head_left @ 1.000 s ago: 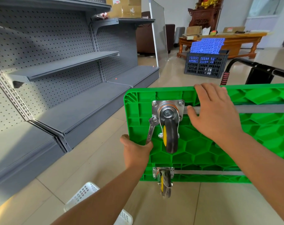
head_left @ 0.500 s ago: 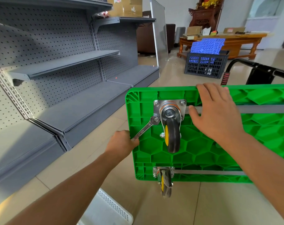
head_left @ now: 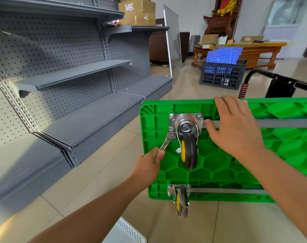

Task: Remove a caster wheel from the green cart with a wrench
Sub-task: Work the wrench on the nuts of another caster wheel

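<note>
The green cart point(head_left: 240, 163) stands on its side with its ribbed underside facing me. A caster wheel point(head_left: 188, 149) with a black tyre and yellow hub hangs from a metal plate near the upper left corner. My left hand point(head_left: 150, 161) grips the handle of a silver wrench point(head_left: 166, 142), whose head sits on the plate's lower left bolt. My right hand point(head_left: 235, 127) lies flat on the cart just right of the plate, fingers over the top edge. A second caster wheel point(head_left: 180, 201) sticks out at the cart's bottom edge.
Grey metal shelving point(head_left: 70, 95) runs along the left. A white basket point(head_left: 130, 233) lies on the tiled floor under my left arm. The cart's black handle point(head_left: 272, 79) shows behind its top edge. A dark crate with blue panels point(head_left: 223, 72) and a wooden table point(head_left: 251, 48) stand farther back.
My left hand swung the wrench handle out to the lower left, then partway back toward the wheel. My right hand stayed in place on the cart.
</note>
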Motion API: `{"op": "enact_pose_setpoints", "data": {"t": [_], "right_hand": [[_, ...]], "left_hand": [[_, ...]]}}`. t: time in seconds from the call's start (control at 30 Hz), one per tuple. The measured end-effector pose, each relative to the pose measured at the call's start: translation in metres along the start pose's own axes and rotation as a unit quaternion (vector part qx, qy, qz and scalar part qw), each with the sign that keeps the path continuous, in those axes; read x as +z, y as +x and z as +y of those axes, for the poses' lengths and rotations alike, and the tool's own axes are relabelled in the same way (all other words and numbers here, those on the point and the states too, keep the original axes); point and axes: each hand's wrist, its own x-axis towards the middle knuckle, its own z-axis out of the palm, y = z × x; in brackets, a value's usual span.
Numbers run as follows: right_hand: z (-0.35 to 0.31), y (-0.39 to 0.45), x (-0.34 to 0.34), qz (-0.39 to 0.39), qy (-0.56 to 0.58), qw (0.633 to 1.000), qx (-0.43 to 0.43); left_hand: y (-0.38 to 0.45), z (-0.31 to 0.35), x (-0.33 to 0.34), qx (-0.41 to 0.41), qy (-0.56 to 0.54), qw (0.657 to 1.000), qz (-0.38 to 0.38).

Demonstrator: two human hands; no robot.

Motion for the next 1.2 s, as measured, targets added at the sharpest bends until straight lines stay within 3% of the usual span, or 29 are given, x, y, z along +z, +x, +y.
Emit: {"op": "enact_pose_setpoints", "data": {"t": [0.2,0.77,0.93,1.1,1.2], "right_hand": [[-0.001,0.000,0.000,-0.012,-0.003,1.000,0.009],[0.000,0.000,-0.002,-0.025,-0.005,1.000,0.009],[0.001,0.000,-0.004,-0.040,-0.009,0.999,0.013],[0.000,0.001,-0.003,-0.040,-0.004,0.999,0.014],[0.000,-0.001,-0.003,-0.047,-0.006,0.999,0.013]], "left_hand": [[0.008,-0.006,-0.009,-0.052,-0.059,0.997,-0.004],[0.018,0.001,-0.010,-0.056,0.052,0.997,0.033],[0.015,-0.009,-0.018,-0.102,0.092,0.985,0.109],[0.020,-0.005,-0.024,-0.119,0.194,0.969,0.098],[0.023,-0.005,-0.030,-0.087,0.214,0.968,0.099]]}}
